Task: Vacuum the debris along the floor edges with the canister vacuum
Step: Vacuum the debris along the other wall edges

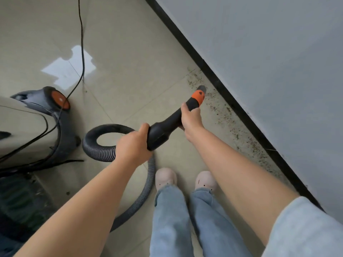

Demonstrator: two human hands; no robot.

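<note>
I have both hands on the vacuum's black handle pipe (165, 125): my right hand (191, 117) grips it near the orange collar, fingers curled round it, and my left hand (133, 145) grips its thick rear end where the ribbed hose (100, 153) joins, fingers wrapped round that too. The nozzle (202, 89) points at the floor's edge, just above the dark baseboard (232, 102), right over the speckled debris (228, 115) that runs along that edge toward my feet. I judge I am mid-sweep on the edge-cleaning step, with most of the strip still dirty. Next I should draw the nozzle low along the baseboard toward me, keeping the hose loop clear of the canister (55, 115) at the floor's left side.
</note>
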